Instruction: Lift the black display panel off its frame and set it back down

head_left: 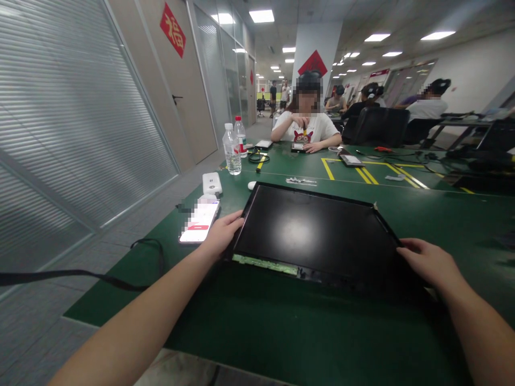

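Note:
A black flat screen panel (322, 228) lies face up in front of me, tilted slightly, over the green table. Along its near edge runs a pale green strip (265, 264), with dark frame to the right of it. My left hand (225, 230) grips the panel's left edge, fingers partly hidden behind it. On the opposite side, my right hand (428, 260) is closed around the right edge. Whether the panel's underside touches the table cannot be made out. Just left of my left hand lies a lit phone (200, 222).
The green table (289, 327) carries a white power bank (212, 184), two water bottles (232, 150), a coiled black cable (258, 156) and small scraps (301, 181). Across it, a person (306, 123) works on a small device (300, 146). A black strap (80, 276) hangs at left.

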`<state>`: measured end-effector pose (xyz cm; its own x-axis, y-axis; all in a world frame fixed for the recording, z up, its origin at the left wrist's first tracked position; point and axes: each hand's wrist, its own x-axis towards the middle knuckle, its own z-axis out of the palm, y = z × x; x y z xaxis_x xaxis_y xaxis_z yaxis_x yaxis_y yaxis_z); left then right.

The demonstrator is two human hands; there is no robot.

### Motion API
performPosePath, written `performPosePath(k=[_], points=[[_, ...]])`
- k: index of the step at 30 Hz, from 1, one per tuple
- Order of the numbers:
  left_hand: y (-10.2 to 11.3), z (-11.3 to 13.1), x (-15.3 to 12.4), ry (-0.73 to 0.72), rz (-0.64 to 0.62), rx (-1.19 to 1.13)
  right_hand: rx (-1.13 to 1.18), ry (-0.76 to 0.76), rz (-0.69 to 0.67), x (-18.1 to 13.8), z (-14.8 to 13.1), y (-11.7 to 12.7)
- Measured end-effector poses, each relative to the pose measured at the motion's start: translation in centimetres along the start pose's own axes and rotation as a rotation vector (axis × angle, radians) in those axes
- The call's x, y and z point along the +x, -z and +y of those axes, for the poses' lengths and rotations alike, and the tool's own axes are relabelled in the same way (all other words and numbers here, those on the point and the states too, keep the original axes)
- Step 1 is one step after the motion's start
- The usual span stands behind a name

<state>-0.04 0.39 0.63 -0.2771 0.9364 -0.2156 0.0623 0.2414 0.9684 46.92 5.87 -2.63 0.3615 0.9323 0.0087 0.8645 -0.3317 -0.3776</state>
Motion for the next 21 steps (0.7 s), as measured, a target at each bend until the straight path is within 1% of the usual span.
performPosePath(k=[2,4,8,13,21], points=[[-0.4,0.4,-0.5,0.105,-0.008,-0.118,0.000,-0.021,-0.021,-0.1,-0.2,0.1],[-0.6,0.5,-0.7,0.143,-0.022,-0.185,0.002,-0.034,-0.044,-0.2,-0.4,0.2],[-0.8,0.3,-0.5,0.146,-0.033,-0.250,0.000,-0.037,-0.063,-0.2,-0.6,0.2],[-0.8,-0.2,0.0,0.152,-0.014,-0.311,-0.011,-0.017,-0.040,-0.3,-0.6,0.3],[-1.0,-0.5,0.2,0.156,0.020,-0.359,-0.036,-0.025,-0.058,-0.5,-0.8,0.4]])
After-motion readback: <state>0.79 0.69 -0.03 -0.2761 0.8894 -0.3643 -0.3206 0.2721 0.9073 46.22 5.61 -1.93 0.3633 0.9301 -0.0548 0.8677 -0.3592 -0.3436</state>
